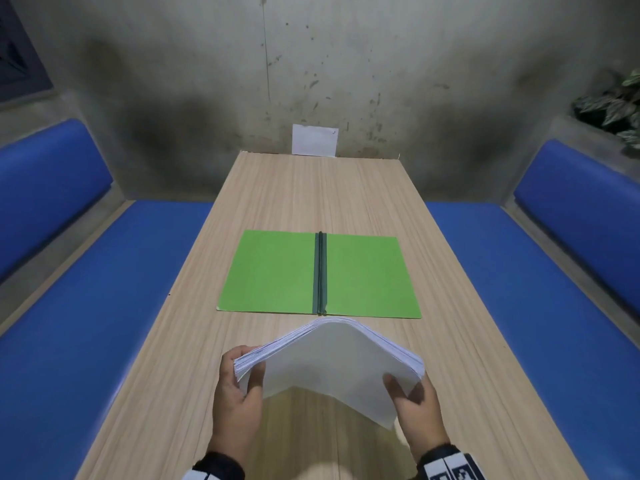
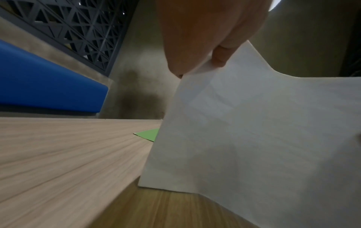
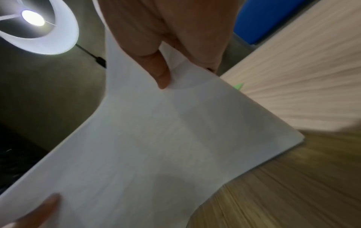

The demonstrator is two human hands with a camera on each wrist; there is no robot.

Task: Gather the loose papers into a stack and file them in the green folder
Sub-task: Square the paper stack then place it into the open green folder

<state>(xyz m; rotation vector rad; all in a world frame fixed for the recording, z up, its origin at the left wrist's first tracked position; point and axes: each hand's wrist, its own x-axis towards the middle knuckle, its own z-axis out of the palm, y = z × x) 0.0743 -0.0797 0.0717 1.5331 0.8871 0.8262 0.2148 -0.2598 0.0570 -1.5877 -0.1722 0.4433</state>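
Both of my hands hold the stack of papers [image 1: 332, 362] above the near end of the table [image 1: 346, 195], with the sheets bowed upward into an arch, the peak in the middle and the two side edges drooping toward my grip. My left hand [image 1: 237, 386] pinches the left edge, thumb on the near face and fingers curled round behind the sheets; in the left wrist view the thumb and a finger clamp the paper's top corner, and the lower corner hangs just above the wood, though I cannot tell whether it touches. My right hand [image 1: 414, 403] pinches the right edge the same way, thumb lying on the near face and fingers wrapped behind. In the right wrist view my fingers [image 3: 162, 72] press into the sheet, and the thumb of the other hand shows at the lower left corner. Just beyond the stack the green folder [image 1: 277, 271] lies open and flat on the table, its dark spine running down the centre and both covers bare. Farther off, a small white card [image 1: 314, 139] stands against the stained wall at the table's far end. Blue cushioned benches [image 1: 104, 306] run along either side, and a leafy plant [image 1: 616, 105] sits on the ledge at the far right.
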